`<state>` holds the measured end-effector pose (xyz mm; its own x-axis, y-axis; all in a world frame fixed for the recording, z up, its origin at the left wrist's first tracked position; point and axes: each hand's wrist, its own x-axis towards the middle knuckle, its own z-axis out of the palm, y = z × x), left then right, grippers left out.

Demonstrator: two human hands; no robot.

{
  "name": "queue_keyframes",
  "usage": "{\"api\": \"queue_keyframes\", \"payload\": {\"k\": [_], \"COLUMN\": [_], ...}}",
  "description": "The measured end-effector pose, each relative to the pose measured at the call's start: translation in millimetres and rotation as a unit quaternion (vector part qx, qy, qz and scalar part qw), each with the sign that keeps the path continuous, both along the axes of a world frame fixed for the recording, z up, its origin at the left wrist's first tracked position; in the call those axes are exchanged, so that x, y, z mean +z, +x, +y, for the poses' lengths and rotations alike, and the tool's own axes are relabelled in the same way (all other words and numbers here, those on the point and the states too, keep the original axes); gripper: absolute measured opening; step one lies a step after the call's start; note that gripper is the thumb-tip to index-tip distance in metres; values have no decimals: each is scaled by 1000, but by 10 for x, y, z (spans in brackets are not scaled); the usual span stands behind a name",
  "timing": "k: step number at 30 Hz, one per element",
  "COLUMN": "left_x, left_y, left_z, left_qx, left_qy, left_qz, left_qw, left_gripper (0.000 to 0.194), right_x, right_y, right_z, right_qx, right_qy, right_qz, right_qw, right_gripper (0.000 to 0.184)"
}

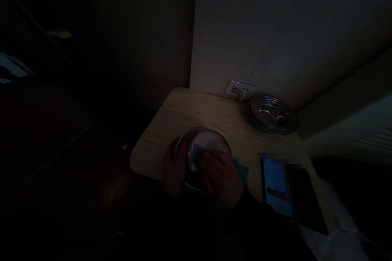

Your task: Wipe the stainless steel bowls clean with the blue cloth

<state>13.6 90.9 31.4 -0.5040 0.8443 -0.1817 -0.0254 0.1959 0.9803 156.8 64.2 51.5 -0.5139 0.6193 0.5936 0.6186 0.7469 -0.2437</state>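
A round, shiny metal bowl (211,138) rests near the front of the wooden table in dim light. My left hand (175,166) grips its left rim, fingers curled over the edge. Inside the bowl, my right hand (222,175) presses a blue-green cloth (241,170) against the metal. One end of the cloth sticks out to the right past the hand, and a corner shows by the fingertips. The lower part of the bowl is dark and partly hidden by my hands.
Stacked metal dishes (274,115) stand at the table's back right corner. Behind them, a wall socket (240,89) holds a plug. A lit tablet or phone screen (277,185), partly blurred, lies at the right. The wooden table (196,108) meets the wall.
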Motion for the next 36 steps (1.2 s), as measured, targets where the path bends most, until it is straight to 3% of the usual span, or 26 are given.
{"api": "queue_keyframes", "payload": {"k": [11, 16, 21, 28, 32, 36], "left_x": [-49, -39, -46, -65, -12, 5], "left_y": [-17, -16, -18, -5, -10, -12], "left_z": [21, 7, -3, -17, -22, -41], "left_qx": [9, -1, 4, 5, 8, 8], "left_qy": [0, 20, 5, 19, 11, 4], "left_qz": [2, -3, 7, 10, 13, 9], "left_qw": [1000, 1000, 1000, 1000, 1000, 1000], "left_gripper": [39, 38, 40, 38, 37, 36], "right_x": [33, -20, 20, 67, 93, 108], "right_y": [-79, 25, -144, -32, -169, -246], "right_z": [18, -94, 78, 7, 91, -69], "right_qx": [3, -13, -8, -12, -9, -7], "right_qy": [-11, -7, -27, -46, -56, -76], "right_qz": [9, -2, 23, 4, 26, 28], "right_qw": [1000, 1000, 999, 999, 998, 997], "right_gripper": [23, 25, 24, 27, 25, 24]}}
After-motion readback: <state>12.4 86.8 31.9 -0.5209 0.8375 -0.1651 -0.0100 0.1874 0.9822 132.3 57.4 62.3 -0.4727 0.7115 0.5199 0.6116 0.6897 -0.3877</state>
